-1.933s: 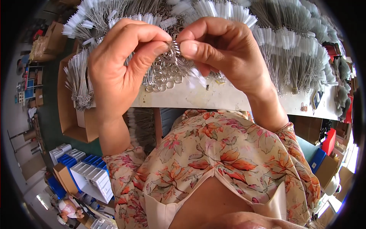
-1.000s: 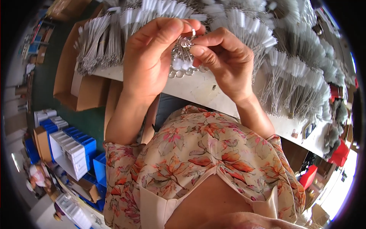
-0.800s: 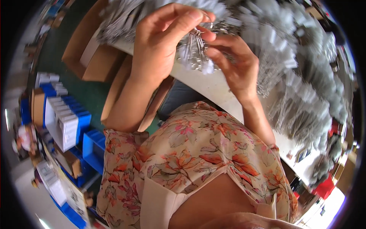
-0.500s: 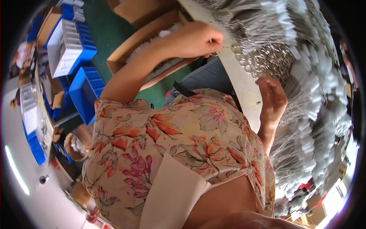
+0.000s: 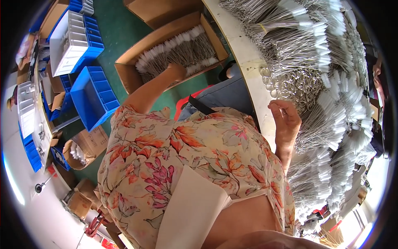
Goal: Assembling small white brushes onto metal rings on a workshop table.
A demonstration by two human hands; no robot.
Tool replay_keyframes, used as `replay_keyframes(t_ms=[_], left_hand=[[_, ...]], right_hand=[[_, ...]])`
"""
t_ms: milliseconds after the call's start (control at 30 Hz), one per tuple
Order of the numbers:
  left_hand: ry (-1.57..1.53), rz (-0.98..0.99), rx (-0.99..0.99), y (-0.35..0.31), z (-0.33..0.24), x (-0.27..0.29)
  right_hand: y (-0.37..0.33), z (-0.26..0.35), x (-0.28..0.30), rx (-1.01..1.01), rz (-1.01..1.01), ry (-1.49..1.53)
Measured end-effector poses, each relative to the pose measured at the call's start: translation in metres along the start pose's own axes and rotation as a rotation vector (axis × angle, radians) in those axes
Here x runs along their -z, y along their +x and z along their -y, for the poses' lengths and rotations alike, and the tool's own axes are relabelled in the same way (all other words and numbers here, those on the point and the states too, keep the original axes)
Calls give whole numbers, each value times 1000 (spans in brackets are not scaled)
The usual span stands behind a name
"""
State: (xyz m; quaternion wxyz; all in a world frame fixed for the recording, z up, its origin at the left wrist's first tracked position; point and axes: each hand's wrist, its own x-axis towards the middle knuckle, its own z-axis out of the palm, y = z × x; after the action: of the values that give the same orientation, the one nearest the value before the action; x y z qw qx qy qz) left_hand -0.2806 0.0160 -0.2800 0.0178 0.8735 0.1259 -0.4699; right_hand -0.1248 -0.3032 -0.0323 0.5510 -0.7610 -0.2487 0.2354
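My left hand (image 5: 177, 72) hangs over the near side of an open cardboard box (image 5: 124, 74) filled with wire-handled brushes (image 5: 182, 50) with white bristles. Its fingers are hidden behind the back of the hand, so whether they hold anything cannot be seen. My right hand (image 5: 286, 120) is raised at the edge of the pale worktable (image 5: 244, 54), fingers loosely bent and thumb apart, nothing visible in it. Beside it lies a heap of metal loops (image 5: 296, 85), the ends of a large pile of similar wire brushes (image 5: 290, 45).
Blue bins (image 5: 93, 99) and a white bin (image 5: 70, 43) stand to the left, and a round-mouthed cardboard carton (image 5: 89, 145) sits lower down. Another cardboard box (image 5: 161, 10) is beyond the brush box. A red stool edge (image 5: 182, 103) shows by my leg.
My left hand has moved left and down from the table edge to over the brush box; the metal ring seen at its fingers is no longer visible. My right hand has dropped slightly nearer me.
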Motion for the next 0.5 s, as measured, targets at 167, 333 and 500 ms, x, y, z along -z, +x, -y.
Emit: replay_keyframes(t_ms=[167,333,500], left_hand=[[-456,-129,-395,-25,-17,104],[-917,243,-891,-135,-28,263],[-535,77,-1019,-187,-75,396]], right_hand=[[3,4,11,26,-39,-38],[3,13,34,77,-119,-95],[-16,21,78,123,-316,-43]])
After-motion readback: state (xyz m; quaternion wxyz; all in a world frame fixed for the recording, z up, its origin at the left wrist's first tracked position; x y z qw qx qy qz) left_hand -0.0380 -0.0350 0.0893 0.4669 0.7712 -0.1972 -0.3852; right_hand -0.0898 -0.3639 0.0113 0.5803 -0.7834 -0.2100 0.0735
